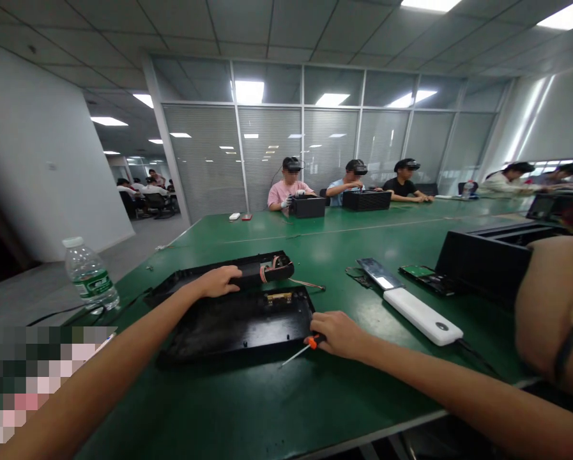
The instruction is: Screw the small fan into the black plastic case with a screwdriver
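Note:
My left hand reaches over a long black plastic casing, its fingers and thumb closed on the near edge. At the right end of that casing are exposed bundled wires. In front of it lies a shallow black cover, inner side up, with a brass-coloured strip near its far edge. My right hand is at the cover's right edge, wrapped round a screwdriver with an orange and black handle. Its thin shaft points down and left, towards the table.
A white handheld device with a cable lies to the right, beside a green circuit board and a large black box. A water bottle stands on the left. Several people sit across the green table; another person's arm is close on my right.

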`<state>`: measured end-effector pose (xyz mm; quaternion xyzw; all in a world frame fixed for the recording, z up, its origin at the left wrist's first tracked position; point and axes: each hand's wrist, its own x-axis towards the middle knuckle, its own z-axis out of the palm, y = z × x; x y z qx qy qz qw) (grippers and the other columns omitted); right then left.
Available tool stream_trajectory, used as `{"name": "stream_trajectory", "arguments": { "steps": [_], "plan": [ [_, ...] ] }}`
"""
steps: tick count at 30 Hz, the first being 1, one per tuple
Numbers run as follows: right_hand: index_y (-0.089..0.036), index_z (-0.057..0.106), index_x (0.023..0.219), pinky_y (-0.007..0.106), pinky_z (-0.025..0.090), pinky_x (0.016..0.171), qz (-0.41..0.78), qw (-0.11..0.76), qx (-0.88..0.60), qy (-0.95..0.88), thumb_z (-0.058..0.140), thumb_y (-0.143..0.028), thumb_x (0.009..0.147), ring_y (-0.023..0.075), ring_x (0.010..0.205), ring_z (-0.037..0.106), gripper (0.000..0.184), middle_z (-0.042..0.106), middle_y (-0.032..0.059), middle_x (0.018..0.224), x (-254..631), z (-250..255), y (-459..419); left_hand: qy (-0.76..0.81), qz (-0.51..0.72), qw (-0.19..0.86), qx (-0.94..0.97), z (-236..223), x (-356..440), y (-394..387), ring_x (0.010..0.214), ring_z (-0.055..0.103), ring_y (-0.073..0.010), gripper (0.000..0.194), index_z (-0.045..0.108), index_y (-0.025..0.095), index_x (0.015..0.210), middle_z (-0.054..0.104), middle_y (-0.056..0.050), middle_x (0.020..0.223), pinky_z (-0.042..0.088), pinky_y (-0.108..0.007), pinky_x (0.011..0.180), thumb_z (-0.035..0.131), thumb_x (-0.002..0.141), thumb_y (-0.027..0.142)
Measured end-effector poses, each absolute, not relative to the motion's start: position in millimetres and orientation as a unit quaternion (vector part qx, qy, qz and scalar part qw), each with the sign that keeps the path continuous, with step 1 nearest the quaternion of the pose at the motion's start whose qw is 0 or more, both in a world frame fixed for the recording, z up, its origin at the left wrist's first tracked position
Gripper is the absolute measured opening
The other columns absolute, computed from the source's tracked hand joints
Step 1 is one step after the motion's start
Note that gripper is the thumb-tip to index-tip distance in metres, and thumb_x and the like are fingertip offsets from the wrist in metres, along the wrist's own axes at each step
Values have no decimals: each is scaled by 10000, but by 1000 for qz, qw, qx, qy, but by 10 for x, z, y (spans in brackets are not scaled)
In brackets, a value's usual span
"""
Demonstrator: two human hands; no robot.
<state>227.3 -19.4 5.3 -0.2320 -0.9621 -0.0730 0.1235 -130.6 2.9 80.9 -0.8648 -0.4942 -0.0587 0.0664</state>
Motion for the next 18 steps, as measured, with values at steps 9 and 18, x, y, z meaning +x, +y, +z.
{"name": "stream_trajectory", "arguments": {
  "steps": [9,18],
  "plan": [
    [-123,542,1085,276,409,800,-64,158,-278,-945,442,-252,840,204,952,545,294,552,114,1102,1865,177,734,-449,-11,58,-892,1197,-806,-1075,813,513,-168,175,520,188,918,520,-43,918,387,-264,716,444,850,330],
    [-126,574,864,323,425,740,-45,350,-346,-869,288,-293,897,206,832,560,333,600,115,875,2974,296,953,-437,26,-5,-899,654,-508,-1515,793,541,-166,100,524,221,898,545,-37,929,379,-263,663,502,812,266]
  ]
}}
